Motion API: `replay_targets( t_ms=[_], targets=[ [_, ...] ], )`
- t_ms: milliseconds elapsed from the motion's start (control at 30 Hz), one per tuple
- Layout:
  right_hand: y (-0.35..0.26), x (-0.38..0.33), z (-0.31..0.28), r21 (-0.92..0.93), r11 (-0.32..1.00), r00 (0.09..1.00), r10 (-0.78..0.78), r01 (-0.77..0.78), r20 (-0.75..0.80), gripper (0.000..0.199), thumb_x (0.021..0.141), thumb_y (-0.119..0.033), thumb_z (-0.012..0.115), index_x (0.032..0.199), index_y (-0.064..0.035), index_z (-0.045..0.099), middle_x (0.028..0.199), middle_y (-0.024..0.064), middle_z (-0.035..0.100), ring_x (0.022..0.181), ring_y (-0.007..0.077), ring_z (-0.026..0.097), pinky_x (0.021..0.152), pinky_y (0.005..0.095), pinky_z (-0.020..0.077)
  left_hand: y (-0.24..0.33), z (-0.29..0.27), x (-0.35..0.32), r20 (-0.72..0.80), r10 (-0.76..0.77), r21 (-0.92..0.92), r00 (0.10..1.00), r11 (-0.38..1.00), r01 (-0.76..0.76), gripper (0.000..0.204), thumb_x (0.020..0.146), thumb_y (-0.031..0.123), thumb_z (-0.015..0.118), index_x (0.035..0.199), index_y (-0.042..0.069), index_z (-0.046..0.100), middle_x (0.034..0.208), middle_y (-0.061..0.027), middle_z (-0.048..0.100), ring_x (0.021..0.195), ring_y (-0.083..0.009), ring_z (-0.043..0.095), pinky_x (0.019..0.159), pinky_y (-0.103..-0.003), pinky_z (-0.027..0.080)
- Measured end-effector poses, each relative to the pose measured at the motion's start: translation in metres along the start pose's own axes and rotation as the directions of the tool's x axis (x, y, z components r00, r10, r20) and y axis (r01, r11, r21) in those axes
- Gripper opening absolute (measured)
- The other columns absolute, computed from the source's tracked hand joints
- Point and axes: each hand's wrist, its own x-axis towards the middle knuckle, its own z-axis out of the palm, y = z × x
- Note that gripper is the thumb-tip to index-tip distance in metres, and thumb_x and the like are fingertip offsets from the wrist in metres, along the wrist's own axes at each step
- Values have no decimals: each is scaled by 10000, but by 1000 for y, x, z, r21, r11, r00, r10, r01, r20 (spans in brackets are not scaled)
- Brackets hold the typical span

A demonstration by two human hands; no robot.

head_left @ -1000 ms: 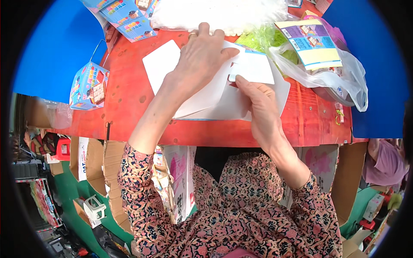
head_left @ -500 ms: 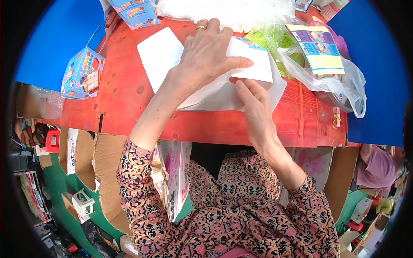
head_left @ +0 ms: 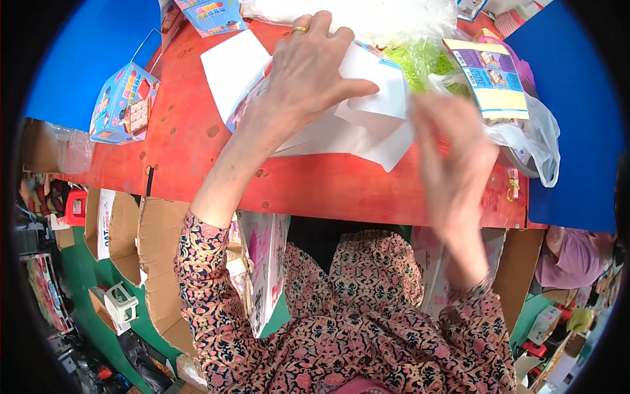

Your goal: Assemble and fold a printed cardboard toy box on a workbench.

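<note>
A white-backed card box blank (head_left: 374,92), printed in blue and pink on its other side, lies partly folded on the red table (head_left: 315,187). My left hand (head_left: 308,72), with a gold ring, rests on it with fingers spread and thumb stretched to the right. The palm and wrist hide part of the card; its white flap (head_left: 231,65) sticks out to the left. My right hand (head_left: 454,154) is off the card, above the table to its right. Motion smears its fingers, so I cannot tell whether they hold anything.
A blue printed box (head_left: 123,108) with a thin handle stands at the left, another printed box (head_left: 213,16) at the back. Clear plastic (head_left: 354,12), green shredded filler (head_left: 420,62), a yellow-edged printed card (head_left: 489,75) and a white plastic bag (head_left: 541,138) lie behind and right.
My right hand has left the card's edge and moved to the right. My left hand stays on the card, which has shifted a little and shows more of its printed side.
</note>
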Motion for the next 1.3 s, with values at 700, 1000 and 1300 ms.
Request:
replay_targets(
  t_ms=[700,1000,1300],
  targets=[
    [89,62,68,333,837,694,76,-435,716,740,724,-450,777,1246,31,568,1090,164,628,995,220,598,857,303,461,-15,7,-8,107,42,-423,993,906,7,745,741,154,734,1399,91,392,1509,-185,238,1374,-370,298,1080,-442,362],
    [81,81,74,291,842,550,8,-455,835,437,622,-264,853,932,5,702,781,74,677,725,131,627,701,266,487,1,-27,-65,-243,-212,-441,946,893,87,725,645,29,774,1310,30,484,1436,-185,333,1290,-320,417,997,-412,443],
    [60,67,62,524,183,540,44,-832,841,381,732,-165,784,1039,31,671,922,76,704,774,120,664,757,240,520,-12,7,-153,-305,-658,-847,688,519,120,1164,618,448,838,1488,32,186,1530,-141,206,1419,-294,208,1138,-449,223]
  ],
)
